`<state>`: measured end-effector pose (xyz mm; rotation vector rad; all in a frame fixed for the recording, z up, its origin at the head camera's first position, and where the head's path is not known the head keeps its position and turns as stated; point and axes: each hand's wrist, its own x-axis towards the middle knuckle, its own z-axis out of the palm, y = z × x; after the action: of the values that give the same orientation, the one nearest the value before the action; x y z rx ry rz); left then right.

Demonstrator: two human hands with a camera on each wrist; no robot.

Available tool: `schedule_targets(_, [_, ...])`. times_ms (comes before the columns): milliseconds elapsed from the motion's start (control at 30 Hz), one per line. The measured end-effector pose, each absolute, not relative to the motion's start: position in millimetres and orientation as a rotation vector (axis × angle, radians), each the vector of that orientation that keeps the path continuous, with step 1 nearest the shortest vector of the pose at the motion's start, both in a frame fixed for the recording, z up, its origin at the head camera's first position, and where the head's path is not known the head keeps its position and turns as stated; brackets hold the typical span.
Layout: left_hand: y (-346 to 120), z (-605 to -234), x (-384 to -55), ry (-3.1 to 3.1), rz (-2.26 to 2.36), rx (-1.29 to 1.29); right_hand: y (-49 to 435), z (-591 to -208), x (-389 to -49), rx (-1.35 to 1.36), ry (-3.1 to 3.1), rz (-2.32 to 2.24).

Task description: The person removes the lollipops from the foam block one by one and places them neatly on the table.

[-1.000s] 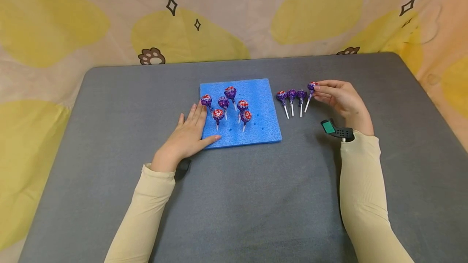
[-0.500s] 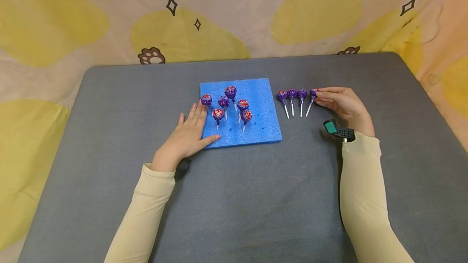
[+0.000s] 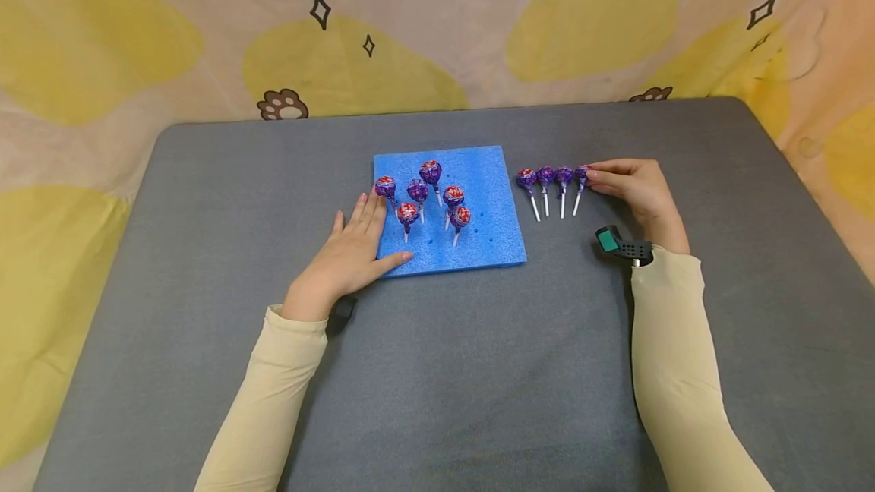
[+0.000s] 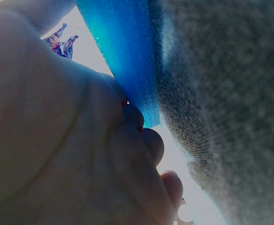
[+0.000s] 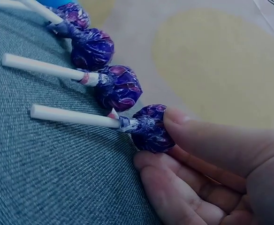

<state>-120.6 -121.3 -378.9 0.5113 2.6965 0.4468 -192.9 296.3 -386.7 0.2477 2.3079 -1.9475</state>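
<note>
My right hand (image 3: 632, 187) pinches the wrapped candy head of a lollipop (image 5: 152, 136) between thumb and fingers. Its white stick points toward the near side, at the right end of a row with other purple-wrapped lollipops (image 5: 120, 89) on the table. My left hand (image 3: 347, 253) rests along the left edge of a blue foam board (image 3: 495, 173), fingers straight and the thumb over the near edge. Several lollipops (image 3: 431, 173) with red and purple wrappers stand upright in the board, sticks down. In the left wrist view, the palm covers much of the board's side (image 4: 127, 56).
A grey cloth-covered table (image 3: 478, 370) lies under everything. Small holes show in the right part of the board. Behind the table hangs a cream and yellow patterned curtain (image 3: 410, 29). A black wrist camera with a green patch (image 3: 618, 243) sits on the right wrist.
My right hand has brought the pinched lollipop slightly nearer, then left, closer to the row beside it. The left hand and the board stay in place.
</note>
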Motion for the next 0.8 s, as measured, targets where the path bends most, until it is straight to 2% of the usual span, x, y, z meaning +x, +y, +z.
schedule_targets(800, [-121.4,-378.4,-120.2,2.701,0.451,0.508,295.6,-386.5,-191.4,0.194,2.482,-1.768])
